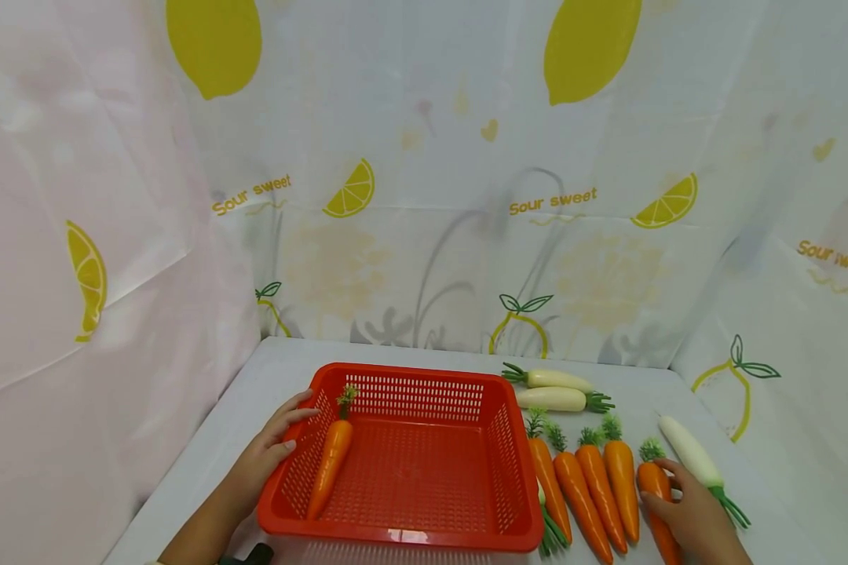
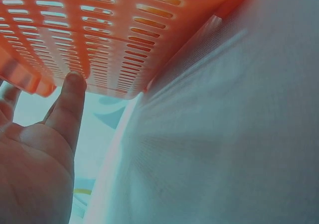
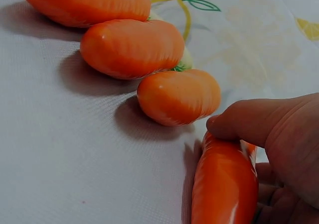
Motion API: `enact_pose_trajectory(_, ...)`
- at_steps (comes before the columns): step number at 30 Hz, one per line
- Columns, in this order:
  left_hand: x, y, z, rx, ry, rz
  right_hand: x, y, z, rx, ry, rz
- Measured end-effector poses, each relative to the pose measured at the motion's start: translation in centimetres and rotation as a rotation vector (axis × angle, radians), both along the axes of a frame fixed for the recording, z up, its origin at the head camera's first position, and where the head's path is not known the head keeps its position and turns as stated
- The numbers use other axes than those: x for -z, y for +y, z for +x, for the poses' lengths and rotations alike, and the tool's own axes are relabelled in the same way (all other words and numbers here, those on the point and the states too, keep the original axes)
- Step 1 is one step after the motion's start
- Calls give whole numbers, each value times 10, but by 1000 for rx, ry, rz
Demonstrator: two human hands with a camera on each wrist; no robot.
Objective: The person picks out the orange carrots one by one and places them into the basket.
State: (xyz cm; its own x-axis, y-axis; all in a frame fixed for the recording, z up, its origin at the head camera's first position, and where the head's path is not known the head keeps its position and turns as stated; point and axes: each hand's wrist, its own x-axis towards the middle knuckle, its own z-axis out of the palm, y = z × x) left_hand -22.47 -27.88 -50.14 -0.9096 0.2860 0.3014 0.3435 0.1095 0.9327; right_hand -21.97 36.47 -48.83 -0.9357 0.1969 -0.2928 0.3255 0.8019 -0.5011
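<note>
Work seemed just begun: one carrot (image 1: 332, 464) lay inside the basket (image 1: 403, 536), four carrots (image 1: 620, 488) waited beside it on the tabletop (image 1: 260, 386). Nearer the right edge, the right hand (image 1: 696, 512) gripped another carrot (image 1: 651, 478); the left hand (image 1: 263, 453), fingers relaxed, touched the basket.

Bare left hand (image 1: 272, 443), bare right hand (image 1: 692, 506), black piece (image 1: 257, 555) by left wrist, possibly worn
</note>
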Motion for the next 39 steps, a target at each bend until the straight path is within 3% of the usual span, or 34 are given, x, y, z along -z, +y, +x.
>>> enact_pose_trajectory(15, -4, 1, -1, -3, 20, -9, -2, -3, -2, 24, -8, -71)
enact_pose_trajectory(29, -5, 2, 2, 18, 28, 3, -4, -7, 1, 94, 34, -254)
enact_pose_trajectory(39, -2, 1, 1, -6, 34, -26, -7, -13, 2, 123, 53, -297)
